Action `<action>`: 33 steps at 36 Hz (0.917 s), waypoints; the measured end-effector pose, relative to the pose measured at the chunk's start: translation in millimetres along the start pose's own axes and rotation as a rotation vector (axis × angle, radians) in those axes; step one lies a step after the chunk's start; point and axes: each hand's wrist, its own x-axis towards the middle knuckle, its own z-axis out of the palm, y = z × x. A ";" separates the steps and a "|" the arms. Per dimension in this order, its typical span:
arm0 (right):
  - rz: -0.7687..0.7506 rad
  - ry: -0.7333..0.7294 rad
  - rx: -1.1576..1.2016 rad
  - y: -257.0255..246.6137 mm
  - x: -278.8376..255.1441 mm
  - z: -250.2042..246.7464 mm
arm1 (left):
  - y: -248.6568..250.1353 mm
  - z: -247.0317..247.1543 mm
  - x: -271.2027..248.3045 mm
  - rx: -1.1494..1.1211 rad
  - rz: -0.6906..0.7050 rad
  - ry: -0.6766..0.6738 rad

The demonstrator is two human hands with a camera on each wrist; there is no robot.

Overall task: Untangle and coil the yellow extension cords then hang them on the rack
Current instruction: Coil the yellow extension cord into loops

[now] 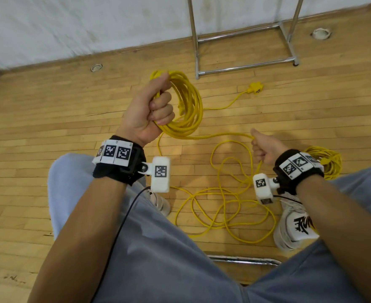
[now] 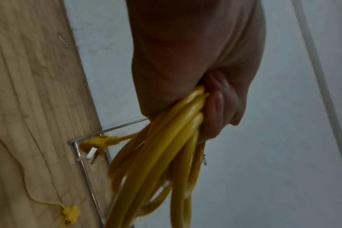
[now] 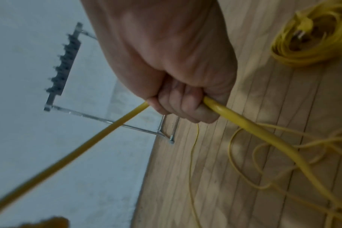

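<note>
Yellow cord (image 1: 221, 134): round glossy loops clenched in left hand (image 1: 146, 110); right hand (image 1: 265, 147) fingers grip one strand.

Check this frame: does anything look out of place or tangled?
Yes. Loose cord sprawls in crossing loops on the floor between the feet, not yet coiled. The left hand grips a coil; the right hand holds one strand.

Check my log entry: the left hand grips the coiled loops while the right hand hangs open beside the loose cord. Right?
Not quite. The left hand grips the coiled loops, but the right hand isn't open: its fingers curl round the loose cord, as the right wrist view shows.
</note>
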 end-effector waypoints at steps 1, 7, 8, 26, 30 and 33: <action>0.030 -0.046 0.066 -4.0 -0.6 -0.7 | -1.7 0.7 -0.8 0.058 -0.030 -0.012; 0.163 -0.383 0.520 -37.6 -21.8 -2.7 | -11.8 4.7 -6.2 0.354 -0.123 0.007; 0.167 -0.431 0.591 -44.5 -27.7 -2.9 | -13.8 5.4 -6.8 0.384 -0.130 0.032; -0.571 -0.591 -0.143 -89.2 -149.8 62.9 | -45.3 34.7 7.4 0.474 -0.072 0.313; -0.825 -0.376 -0.330 -80.1 -155.0 71.9 | -51.4 44.7 11.6 0.409 -0.015 0.298; -1.007 -0.261 -0.473 -78.4 -154.7 73.8 | -55.8 52.1 16.4 0.423 -0.003 0.325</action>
